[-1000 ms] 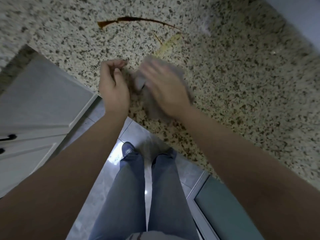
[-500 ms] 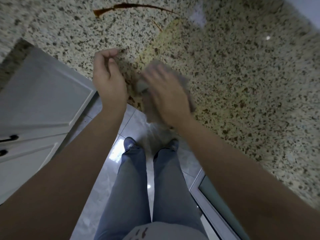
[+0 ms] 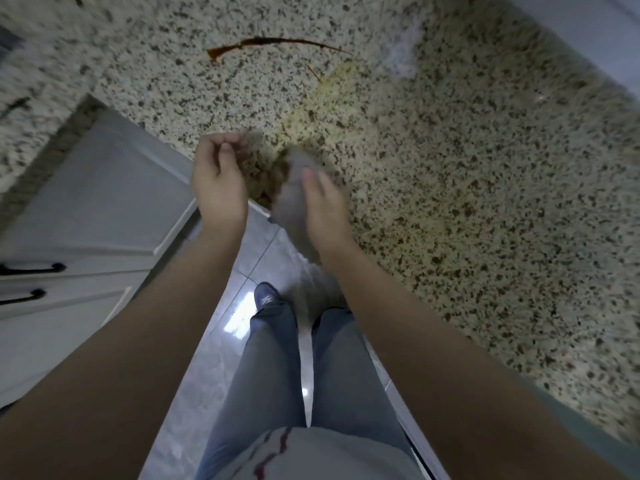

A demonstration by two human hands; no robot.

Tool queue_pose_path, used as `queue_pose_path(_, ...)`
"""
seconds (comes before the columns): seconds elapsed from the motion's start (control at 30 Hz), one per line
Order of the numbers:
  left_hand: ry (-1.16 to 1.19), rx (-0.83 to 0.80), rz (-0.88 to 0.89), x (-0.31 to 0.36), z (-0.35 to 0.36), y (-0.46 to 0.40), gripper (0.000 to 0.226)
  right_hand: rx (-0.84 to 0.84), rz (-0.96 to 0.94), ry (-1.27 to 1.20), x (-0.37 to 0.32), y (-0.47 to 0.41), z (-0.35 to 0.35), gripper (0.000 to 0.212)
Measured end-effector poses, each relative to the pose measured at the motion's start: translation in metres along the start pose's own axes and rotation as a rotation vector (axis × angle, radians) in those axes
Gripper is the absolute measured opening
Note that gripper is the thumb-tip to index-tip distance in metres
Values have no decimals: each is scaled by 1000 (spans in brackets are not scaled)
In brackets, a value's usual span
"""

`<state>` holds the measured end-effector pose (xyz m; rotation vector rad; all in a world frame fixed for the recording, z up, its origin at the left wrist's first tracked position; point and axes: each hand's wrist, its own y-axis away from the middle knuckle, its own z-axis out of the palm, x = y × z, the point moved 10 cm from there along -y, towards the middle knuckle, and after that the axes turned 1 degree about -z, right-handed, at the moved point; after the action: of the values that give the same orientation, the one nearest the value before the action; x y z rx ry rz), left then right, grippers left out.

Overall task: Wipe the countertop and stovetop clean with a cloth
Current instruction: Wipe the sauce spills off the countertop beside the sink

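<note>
Cloth: grey soft cloth (image 3: 294, 199), blurred, at the near edge of the speckled granite countertop (image 3: 485, 202), by the inner corner; its lower part hangs past the edge over the floor.
Right hand: right hand (image 3: 325, 206) rests on the cloth's right side, fingers blurred; whether they curl round the cloth or lie flat on it cannot be told.
Left hand: left hand (image 3: 218, 181) just left of the cloth, at the countertop's corner edge; fingers loosely curled, thumb near fingertips, nothing seen in it; apart from the cloth.
Smear: yellowish smeared patch (image 3: 329, 109) on the countertop, running from beside the cloth toward the far side.
Brown residue: dark brown crumbly mess (image 3: 266, 171) at the near edge, between the two hands, touching the cloth's left side.
Dark streak: thin curved dark-brown streak (image 3: 273, 43) farther in on the countertop, well apart from the hands.
White patch: pale whitish smudge (image 3: 401, 53) right of the streak's end.
Cabinet: white panelled cabinet door (image 3: 90, 202) with black bar handles (image 3: 31, 268), left, below the countertop edge.
Floor: glossy grey tiled floor (image 3: 221, 344).
Person: blue jeans (image 3: 277, 368), blue shoe (image 3: 265, 296), pale shirt hem (image 3: 329, 455).
</note>
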<state>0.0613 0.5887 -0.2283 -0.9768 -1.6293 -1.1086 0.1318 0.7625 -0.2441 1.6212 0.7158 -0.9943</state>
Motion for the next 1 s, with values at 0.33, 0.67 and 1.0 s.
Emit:
queue_pose_path(0.33, 295, -587, -503, 44, 83, 90, 35, -272, 319, -973, -49, 35, -34, 49)
queue_pose_path(0.67, 79, -475, 16, 128, 60, 105, 18, -194, 64, -386, -92, 45, -102, 48)
queue_pose_path(1.0, 44, -469, 36, 145, 70, 106, 34, -88, -38, -325, -108, 50, -150, 19)
